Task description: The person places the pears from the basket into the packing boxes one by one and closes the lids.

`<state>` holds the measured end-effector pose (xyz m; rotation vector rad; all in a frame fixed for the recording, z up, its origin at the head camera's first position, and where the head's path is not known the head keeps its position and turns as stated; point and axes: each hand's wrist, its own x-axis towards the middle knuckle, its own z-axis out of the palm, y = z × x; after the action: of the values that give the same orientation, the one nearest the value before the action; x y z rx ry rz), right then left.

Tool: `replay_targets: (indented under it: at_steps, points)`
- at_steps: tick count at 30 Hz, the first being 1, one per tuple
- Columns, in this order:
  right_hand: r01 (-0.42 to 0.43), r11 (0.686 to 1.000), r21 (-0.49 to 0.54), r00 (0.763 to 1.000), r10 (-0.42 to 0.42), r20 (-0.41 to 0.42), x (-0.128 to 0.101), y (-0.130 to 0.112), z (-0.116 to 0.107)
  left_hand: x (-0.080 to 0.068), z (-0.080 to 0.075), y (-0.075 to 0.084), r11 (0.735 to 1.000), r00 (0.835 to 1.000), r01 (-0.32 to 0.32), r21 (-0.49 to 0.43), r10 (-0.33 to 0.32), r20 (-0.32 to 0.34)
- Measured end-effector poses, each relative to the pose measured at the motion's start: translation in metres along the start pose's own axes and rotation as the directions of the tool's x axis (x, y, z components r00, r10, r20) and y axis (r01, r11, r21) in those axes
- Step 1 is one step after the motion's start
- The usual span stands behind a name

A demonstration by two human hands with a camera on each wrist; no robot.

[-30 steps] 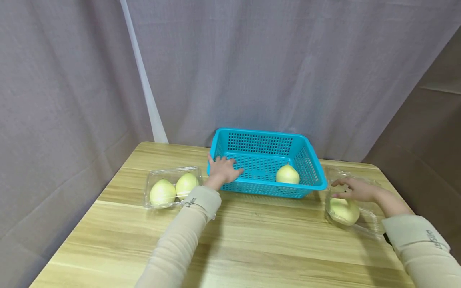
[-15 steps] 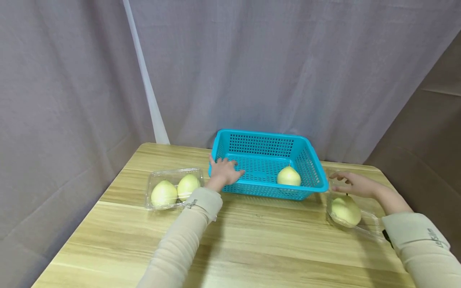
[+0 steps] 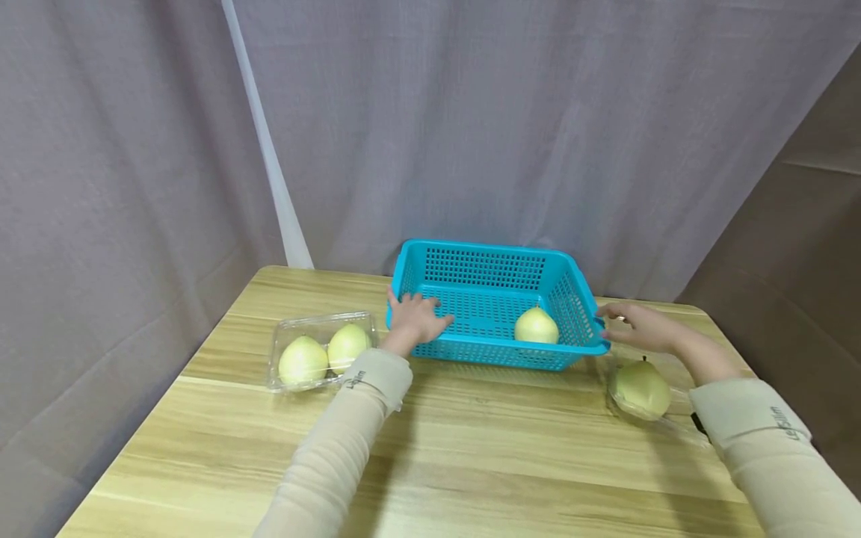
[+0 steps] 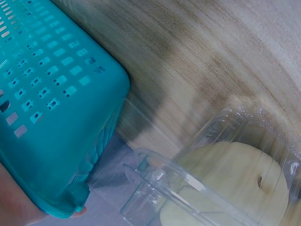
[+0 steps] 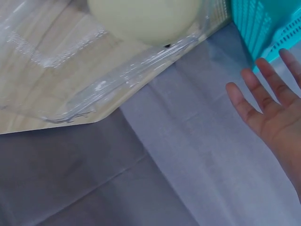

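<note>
In the head view a turquoise plastic basket [image 3: 484,353] stands at the table's far side with one pale yellow pear [image 3: 536,326] inside. My left hand [image 3: 415,317] rests over its front left corner, fingers spread. The left wrist view shows part of that hand [image 4: 14,200] against the basket rim [image 4: 44,200]. At the basket's right end, my right hand [image 3: 639,326] has its fingertips by the rim; contact is unclear. Straight fingers and a bare palm show on the right hand [image 5: 277,110] in the right wrist view. Below it, another pear [image 3: 641,388] sits in a clear plastic box [image 3: 679,430].
Left of the basket, a clear plastic box [image 3: 296,326] holds two pears, a left one [image 3: 303,360] and a right one [image 3: 348,346]. The wooden table [image 3: 484,463] ends at a grey curtain [image 3: 498,134] behind and brown cloth [image 3: 794,276] on the right.
My right hand has moved left and away from me, from above the pear in the right box to the basket's right rim. The left hand has stayed put.
</note>
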<state>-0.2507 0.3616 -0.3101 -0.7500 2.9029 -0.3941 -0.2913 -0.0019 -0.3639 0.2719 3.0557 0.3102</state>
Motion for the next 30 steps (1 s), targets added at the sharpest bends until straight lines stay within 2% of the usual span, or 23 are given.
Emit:
replay_targets:
  at_steps: [7,14,23,30]
  points:
    - [-0.06,0.996,-0.065,0.998,0.062,0.033,0.014,-0.016,-0.001,0.001,0.001,-0.001,1.0,1.0,-0.005,0.0,0.005,-0.004]
    - [-0.025,0.99,-0.137,1.0,0.026,0.01,0.027,-0.031,-0.001,0.001,0.001,-0.001,1.0,1.0,-0.004,0.0,0.004,-0.001]
    - [0.024,0.993,-0.117,1.0,-0.023,0.015,0.045,-0.045,0.004,0.001,0.003,0.0,1.0,1.0,-0.006,-0.001,0.006,0.001]
    - [0.028,0.995,-0.094,0.999,-0.025,0.031,0.058,-0.052,0.005,0.001,-0.001,-0.001,1.0,1.0,-0.003,0.003,0.003,0.01]
